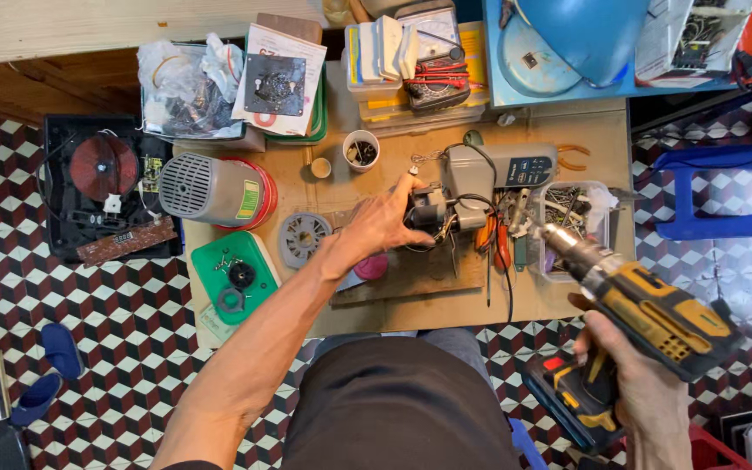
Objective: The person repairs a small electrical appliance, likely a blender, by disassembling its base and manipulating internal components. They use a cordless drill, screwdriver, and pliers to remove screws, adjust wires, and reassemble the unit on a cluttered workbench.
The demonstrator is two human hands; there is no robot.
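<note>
We see the left hand [385, 224] with fingers curled onto the small motor [429, 211] — it sits just beyond the fingertips. The right hand [633, 383] grips the yellow drill [646, 309], bit aimed up-left at the motor, apart — the left is nearer.

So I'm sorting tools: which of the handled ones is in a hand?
The yellow cordless drill, gripped by the right hand; the orange-handled pliers lie untouched on the table.

Bright, even light, soft shadows, wide-angle bending at edges.
</note>
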